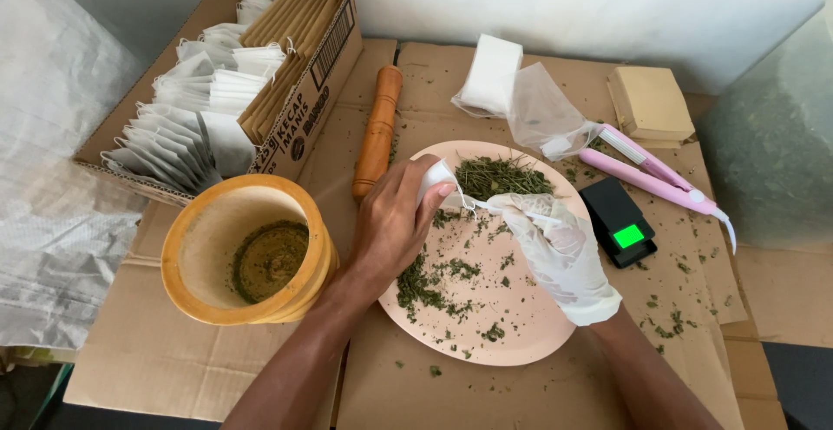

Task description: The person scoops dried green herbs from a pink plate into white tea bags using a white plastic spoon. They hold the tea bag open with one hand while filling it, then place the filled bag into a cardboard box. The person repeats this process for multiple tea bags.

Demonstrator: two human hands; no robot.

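Left hand (395, 222), bare, pinches a small white filter bag (436, 178) open over the pink plate (521, 343). Right hand (560, 252), in a white glove, fingers closed on a pinch of dried herbs at the bag's mouth. Herb pile (501, 176) w/ loose bits still on plate, so filling looks partway. Many empty bags in cardboard box (286, 126); wooden mortar (247, 252) holds ground herb. Scale (618, 222) nearby.

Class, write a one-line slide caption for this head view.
Bare left hand and gloved right hand hold a small white bag over a pink plate of dried green herbs.
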